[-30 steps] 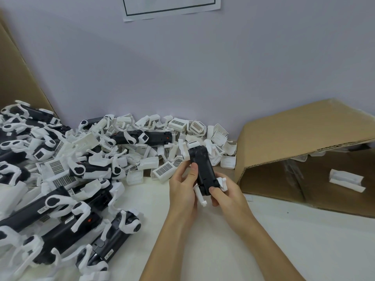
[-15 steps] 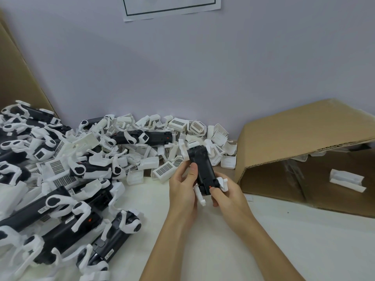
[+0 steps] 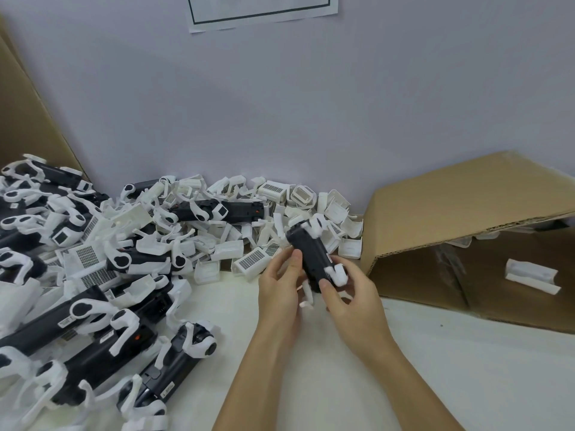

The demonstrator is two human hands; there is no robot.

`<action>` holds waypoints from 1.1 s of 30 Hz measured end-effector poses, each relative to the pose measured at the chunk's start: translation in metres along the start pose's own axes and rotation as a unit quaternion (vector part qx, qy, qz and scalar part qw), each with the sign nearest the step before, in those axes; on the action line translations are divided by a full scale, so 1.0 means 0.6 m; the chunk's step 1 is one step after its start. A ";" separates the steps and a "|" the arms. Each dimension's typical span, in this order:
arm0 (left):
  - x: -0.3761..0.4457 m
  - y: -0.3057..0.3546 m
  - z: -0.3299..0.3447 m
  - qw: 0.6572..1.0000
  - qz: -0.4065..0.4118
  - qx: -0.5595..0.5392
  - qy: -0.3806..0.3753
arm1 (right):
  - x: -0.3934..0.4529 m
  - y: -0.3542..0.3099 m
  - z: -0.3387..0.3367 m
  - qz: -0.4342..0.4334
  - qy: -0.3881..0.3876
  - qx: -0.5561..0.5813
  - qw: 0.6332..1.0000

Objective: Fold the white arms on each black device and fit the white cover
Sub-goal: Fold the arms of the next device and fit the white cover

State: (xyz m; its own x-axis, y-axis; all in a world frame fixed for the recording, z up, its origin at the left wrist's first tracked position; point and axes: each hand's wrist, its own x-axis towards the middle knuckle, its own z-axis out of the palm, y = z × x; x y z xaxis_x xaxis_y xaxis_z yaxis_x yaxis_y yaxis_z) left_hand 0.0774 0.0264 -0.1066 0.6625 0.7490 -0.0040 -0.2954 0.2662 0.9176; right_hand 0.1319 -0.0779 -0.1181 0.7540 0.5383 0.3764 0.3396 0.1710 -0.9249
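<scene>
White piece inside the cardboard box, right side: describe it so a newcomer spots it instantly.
Start at the open cardboard box lying on its side at the right, against the wall. On its brown inner floor lies one white cover, alone. Every other white cover sits in the heap left of the box, mixed with black devices.

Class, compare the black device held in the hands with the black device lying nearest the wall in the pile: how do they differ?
The held device is off the table, gripped by the left hand and right hand; the pile device lies loose among white covers. The held device points away from the camera, tilted; the pile device lies sideways along the wall. Both are black with white arms.
</scene>
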 end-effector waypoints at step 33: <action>-0.002 0.017 -0.012 0.996 0.005 -0.068 0.064 | -0.005 0.002 -0.001 -0.095 0.072 -0.180 0.976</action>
State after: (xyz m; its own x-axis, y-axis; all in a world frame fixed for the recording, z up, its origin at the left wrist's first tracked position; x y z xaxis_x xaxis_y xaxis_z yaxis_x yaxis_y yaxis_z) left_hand 0.0688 0.0325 -0.0998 0.5691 0.8205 -0.0538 -0.3970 0.3315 0.8558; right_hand 0.1306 -0.0797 -0.1201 0.7203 0.3998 0.5669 0.6375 -0.0594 -0.7681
